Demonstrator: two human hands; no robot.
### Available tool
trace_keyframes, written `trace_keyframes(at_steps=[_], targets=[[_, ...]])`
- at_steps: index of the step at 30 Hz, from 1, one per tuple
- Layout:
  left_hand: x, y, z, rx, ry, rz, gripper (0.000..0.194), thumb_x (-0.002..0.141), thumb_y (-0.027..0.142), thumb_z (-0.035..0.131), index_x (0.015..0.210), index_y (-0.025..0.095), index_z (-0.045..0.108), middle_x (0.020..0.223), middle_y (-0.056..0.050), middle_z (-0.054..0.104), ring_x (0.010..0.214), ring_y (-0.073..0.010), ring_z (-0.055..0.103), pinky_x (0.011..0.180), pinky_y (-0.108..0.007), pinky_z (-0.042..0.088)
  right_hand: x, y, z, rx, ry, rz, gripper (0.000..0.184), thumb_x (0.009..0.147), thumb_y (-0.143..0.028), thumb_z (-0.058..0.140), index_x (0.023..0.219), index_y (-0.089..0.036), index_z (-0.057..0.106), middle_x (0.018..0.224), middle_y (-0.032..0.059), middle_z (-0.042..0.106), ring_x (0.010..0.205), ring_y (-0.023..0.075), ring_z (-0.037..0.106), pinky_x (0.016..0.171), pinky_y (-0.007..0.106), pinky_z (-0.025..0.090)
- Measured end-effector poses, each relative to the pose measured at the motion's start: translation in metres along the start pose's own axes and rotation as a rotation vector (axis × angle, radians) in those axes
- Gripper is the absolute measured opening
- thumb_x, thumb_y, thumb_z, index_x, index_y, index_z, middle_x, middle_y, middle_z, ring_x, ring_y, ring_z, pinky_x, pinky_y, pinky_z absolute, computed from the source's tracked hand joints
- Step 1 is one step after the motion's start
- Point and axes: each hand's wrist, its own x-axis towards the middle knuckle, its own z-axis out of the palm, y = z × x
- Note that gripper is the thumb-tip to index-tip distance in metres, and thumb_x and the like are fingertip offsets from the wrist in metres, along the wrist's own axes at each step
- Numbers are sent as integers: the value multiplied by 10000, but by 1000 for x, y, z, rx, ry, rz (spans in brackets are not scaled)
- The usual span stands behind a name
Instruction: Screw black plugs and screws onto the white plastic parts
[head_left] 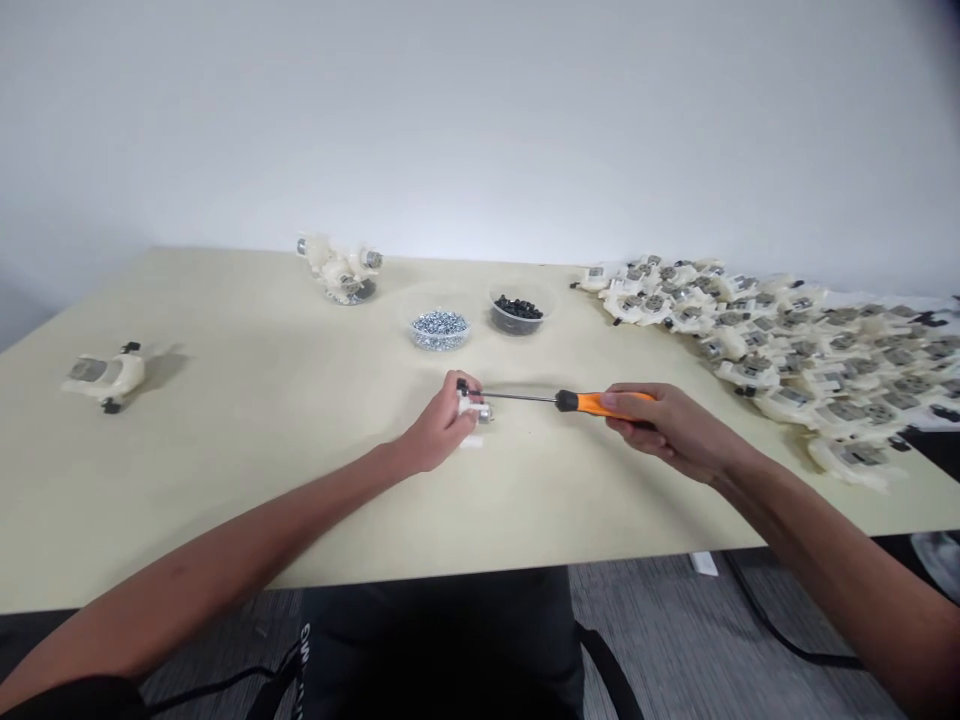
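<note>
Nearest, the bench [480, 530] runs in front of the person, its near edge on the person's side of the part [472, 405]. The part is at the left hand [435, 430], its fingers clamped on it from the left, so that hand is the nearer one. A small white strip [472, 441] lies just on the near side of the part.

To the part's right, the right hand [686, 430] has its fingers closed around the driver's orange handle [589, 402]. The driver's long axis runs crosswise, almost level, its shaft [525, 398] pointing left to the part's black piece [462, 385]; whether the tip is seated cannot be told. The part's grey end points right, just on the near side of the shaft, and its long axis seems roughly in line with it, though the hand hides much.

Beyond the part stand a bowl of silver screws [439, 323] and, farther right, one of black pieces [519, 308]. Similar units lie left of it [101, 375], far left [341, 268] and heaped right [795, 345].
</note>
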Motion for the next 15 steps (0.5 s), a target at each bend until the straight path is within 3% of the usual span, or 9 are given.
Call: trace_keyframes(at_steps=[2,4,7,10,12,15], targets=[[5,-1,0,-102,64,-146,169,839,248,503,974,220,407,985,-35,513,791,-133,521,655,-273,447,5,3,6,7,8,-10,404,794,-592,586,751,-192,556,589,-7,477,449,86,353,421,258,251],[10,-3,-1,-222,112,-243,166,821,259,510,950,225,411,973,-23,524,729,-120,524,577,-245,433,6,7,12,-89,141,-126,402,798,-596,579,897,-206,570,669,13,553,529,125,468,499,275,361],[16,-7,-4,-351,161,-270,166,792,261,527,918,223,426,930,-11,518,663,-111,518,523,-234,414,0,9,19,-364,294,-389,424,742,-556,670,1027,-256,576,914,58,645,723,201,591,646,319,441],[14,-9,-5,-311,150,-245,147,805,256,503,928,221,429,864,-6,507,631,-110,502,525,-243,410,-10,6,19,-596,238,-520,339,785,-494,648,1056,-291,636,961,62,663,750,221,607,667,328,436],[9,-7,-4,-198,100,-192,155,818,227,490,956,221,420,892,-12,509,667,-112,501,573,-255,421,-15,3,14,-614,237,-485,300,810,-485,619,1022,-279,673,830,51,657,639,190,565,604,318,403],[0,-3,-1,-12,26,-16,197,810,162,500,974,212,403,976,-28,491,791,-123,496,709,-282,430,-15,3,5,-393,163,-287,318,797,-511,623,913,-224,693,638,22,562,504,130,437,496,292,309]])
